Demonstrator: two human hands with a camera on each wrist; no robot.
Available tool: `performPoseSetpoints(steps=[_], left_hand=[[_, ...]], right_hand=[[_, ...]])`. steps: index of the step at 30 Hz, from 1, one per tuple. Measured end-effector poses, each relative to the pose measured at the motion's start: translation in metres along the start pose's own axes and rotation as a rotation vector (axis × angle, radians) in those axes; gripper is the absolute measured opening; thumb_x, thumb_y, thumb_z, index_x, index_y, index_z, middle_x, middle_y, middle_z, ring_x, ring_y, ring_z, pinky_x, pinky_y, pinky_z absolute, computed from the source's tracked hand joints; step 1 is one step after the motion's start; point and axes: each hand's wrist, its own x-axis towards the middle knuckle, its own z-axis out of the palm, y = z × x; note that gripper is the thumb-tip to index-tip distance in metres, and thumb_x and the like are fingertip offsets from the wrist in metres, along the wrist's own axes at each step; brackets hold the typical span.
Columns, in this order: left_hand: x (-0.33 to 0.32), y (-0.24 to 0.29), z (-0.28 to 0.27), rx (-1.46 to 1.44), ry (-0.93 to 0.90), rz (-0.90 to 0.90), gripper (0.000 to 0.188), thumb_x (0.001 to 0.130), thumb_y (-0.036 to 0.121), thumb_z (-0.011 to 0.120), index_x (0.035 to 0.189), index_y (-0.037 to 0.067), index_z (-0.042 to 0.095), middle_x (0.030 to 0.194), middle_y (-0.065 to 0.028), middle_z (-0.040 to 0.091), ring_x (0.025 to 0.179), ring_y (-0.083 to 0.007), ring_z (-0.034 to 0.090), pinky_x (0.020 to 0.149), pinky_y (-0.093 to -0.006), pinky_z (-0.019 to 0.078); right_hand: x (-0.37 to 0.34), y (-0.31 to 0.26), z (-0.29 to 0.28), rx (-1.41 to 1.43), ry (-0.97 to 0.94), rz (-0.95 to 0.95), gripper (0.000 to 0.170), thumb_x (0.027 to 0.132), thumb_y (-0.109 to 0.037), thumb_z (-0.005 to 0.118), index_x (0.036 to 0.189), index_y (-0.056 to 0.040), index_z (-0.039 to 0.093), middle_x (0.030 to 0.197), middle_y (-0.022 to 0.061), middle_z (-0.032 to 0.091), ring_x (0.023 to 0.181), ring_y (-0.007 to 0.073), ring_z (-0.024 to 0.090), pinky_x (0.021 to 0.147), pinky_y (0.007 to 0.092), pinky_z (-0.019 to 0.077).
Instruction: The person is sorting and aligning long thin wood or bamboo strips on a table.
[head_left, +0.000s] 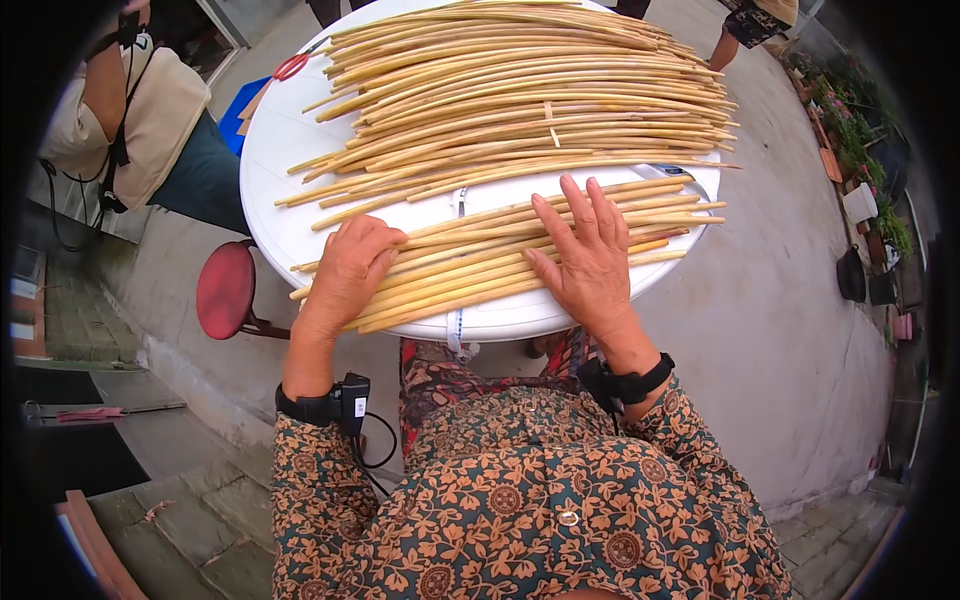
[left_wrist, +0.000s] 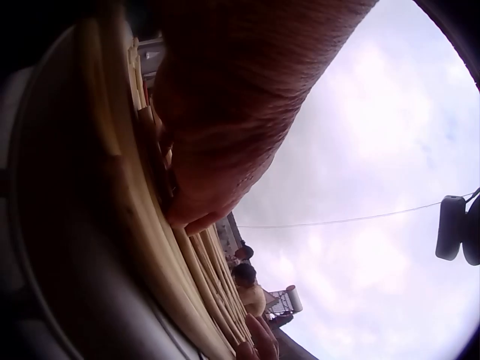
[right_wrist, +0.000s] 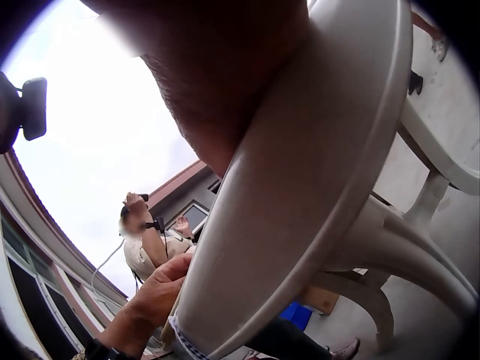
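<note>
Head view: even, diffuse daylight, soft shadows, fisheye curve, black corners. Left wrist view: bright cloudy sky, desk underside dark, near sticks soft. Right wrist view: sky blown out, wrist in shadow, pale haze patch up top, edges bent.

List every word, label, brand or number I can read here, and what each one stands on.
No text is legible in any view.
White label on the black device at the left wrist: it seems to bear small marks, too small to read.
Patterned ribbon hanging at the table's near edge: blue marks on white, no letters I can make out.
</note>
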Motion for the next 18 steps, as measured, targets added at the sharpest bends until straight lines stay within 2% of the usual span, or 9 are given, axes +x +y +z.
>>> performPoseSetpoints(steps=[1, 4, 7, 10, 13, 16, 17, 18], left_hand=[[0.0, 0.001, -0.002, -0.016, -0.016, -0.012, 0.016, 0.088, 0.006, 0.066, 0.104, 0.007, 0.067, 0.101, -0.0086, 0.062, 0.103, -0.0292, 0.059, 0.09, -0.0403, 0.044], [0.011, -0.005, -0.004, -0.01, -0.02, 0.006, 0.018, 0.089, 0.007, 0.066, 0.106, 0.006, 0.068, 0.104, -0.0092, 0.063, 0.102, -0.03, 0.059, 0.09, -0.0429, 0.0451], [0.041, -0.004, -0.004, 0.043, 0.03, 0.018, 0.023, 0.09, 0.006, 0.066, 0.113, 0.003, 0.067, 0.111, -0.0124, 0.065, 0.106, -0.0312, 0.06, 0.094, -0.0416, 0.047], [0.072, -0.001, 0.015, 0.077, 0.023, 0.037, 0.037, 0.091, 0.008, 0.065, 0.127, 0.004, 0.062, 0.129, -0.0144, 0.061, 0.122, -0.0329, 0.055, 0.104, -0.0432, 0.0433], [0.081, 0.001, 0.044, 0.294, 0.076, 0.103, 0.046, 0.093, 0.011, 0.063, 0.138, 0.007, 0.054, 0.145, -0.0138, 0.053, 0.136, -0.0328, 0.046, 0.113, -0.0439, 0.0363], [0.07, 0.013, 0.042, 0.189, -0.128, -0.017, 0.049, 0.094, 0.013, 0.062, 0.142, 0.008, 0.051, 0.154, -0.0115, 0.044, 0.143, -0.0315, 0.038, 0.117, -0.045, 0.0307], [0.064, 0.015, 0.042, 0.202, -0.059, 0.037, 0.047, 0.094, 0.016, 0.063, 0.14, 0.009, 0.054, 0.148, -0.0106, 0.05, 0.138, -0.0309, 0.044, 0.117, -0.0461, 0.0322], [0.058, 0.015, 0.042, 0.181, -0.062, 0.04, 0.045, 0.094, 0.016, 0.062, 0.139, 0.009, 0.055, 0.147, -0.0107, 0.051, 0.138, -0.0307, 0.044, 0.116, -0.0457, 0.0328]], right_hand=[[-0.001, 0.001, 0.002, -0.023, -0.059, 0.002, 0.052, 0.089, -0.045, 0.068, 0.137, -0.0256, 0.059, 0.146, 0.0048, 0.05, 0.14, 0.0303, 0.04, 0.119, 0.0497, 0.0222], [-0.004, 0.003, 0.005, -0.036, -0.185, 0.015, 0.048, 0.093, -0.047, 0.064, 0.136, -0.025, 0.06, 0.143, 0.0051, 0.053, 0.137, 0.028, 0.044, 0.119, 0.0505, 0.0221], [-0.003, 0.003, 0.004, -0.029, -0.172, 0.014, 0.046, 0.094, -0.047, 0.061, 0.135, -0.0245, 0.061, 0.14, 0.0057, 0.055, 0.135, 0.0264, 0.046, 0.119, 0.051, 0.0226], [-0.003, 0.003, 0.002, -0.029, -0.172, 0.018, 0.046, 0.094, -0.047, 0.062, 0.134, -0.0239, 0.062, 0.141, 0.0053, 0.055, 0.135, 0.0263, 0.046, 0.118, 0.0507, 0.0238], [-0.002, 0.003, 0.002, -0.025, -0.167, 0.007, 0.046, 0.094, -0.046, 0.062, 0.133, -0.0237, 0.062, 0.141, 0.0054, 0.055, 0.135, 0.0264, 0.047, 0.117, 0.0505, 0.0251], [-0.001, 0.001, 0.0, -0.009, -0.162, 0.015, 0.045, 0.093, -0.045, 0.063, 0.133, -0.0236, 0.063, 0.14, 0.0051, 0.055, 0.134, 0.0262, 0.047, 0.117, 0.0504, 0.0258], [-0.002, 0.001, -0.001, -0.012, -0.159, 0.014, 0.045, 0.093, -0.045, 0.064, 0.133, -0.0234, 0.063, 0.14, 0.005, 0.055, 0.134, 0.0261, 0.047, 0.117, 0.0505, 0.026], [-0.002, 0.0, -0.001, -0.014, -0.159, 0.012, 0.045, 0.092, -0.045, 0.064, 0.132, -0.0233, 0.063, 0.14, 0.0049, 0.055, 0.134, 0.026, 0.047, 0.116, 0.0505, 0.0261]])
